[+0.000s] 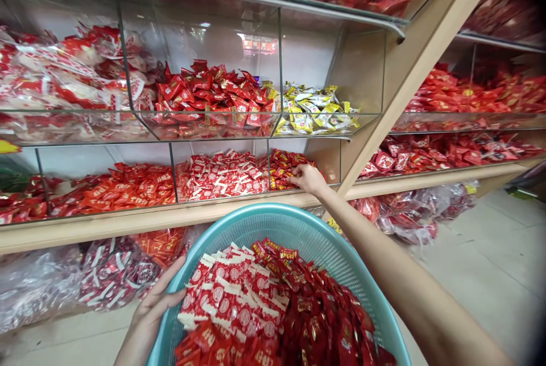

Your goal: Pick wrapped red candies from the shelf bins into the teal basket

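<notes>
Basket: a teal mesh basket (256, 223) stood at lower centre, below and in front of the lower shelf, well filled with wrapped sweets.
Basket contents: red-and-white packets (234, 292) at left centre, dark red packets (324, 309) to the right, orange-red packets (226, 349) at the near left.
Left hand: the left hand (147, 309) was clamped on the basket's left rim.
Right hand: arm stretched past the basket's right side; the right hand (309, 178) was in the lower shelf's end compartment, palm down, fingers bent at the sweets. Could not tell whether they had closed on a packet.
End compartment: red-and-yellow sweets (281, 169), partly behind the right hand.
Lower shelf, leftward: red-and-white sweets (222, 175) next door, then orange-red sweets (132, 186).
Upper shelf: yellow-and-white sweets (315, 107) above the right hand; glossy red sweets (209, 93) left of them; larger clear-wrapped packs (63, 75) farther left.
Wooden post: a pale wooden post (413, 58) slanted across the view, more red sweets (443, 93) beyond.
Under shelves: plastic bags of sweets (119, 272) near the tiled floor (486, 252).
</notes>
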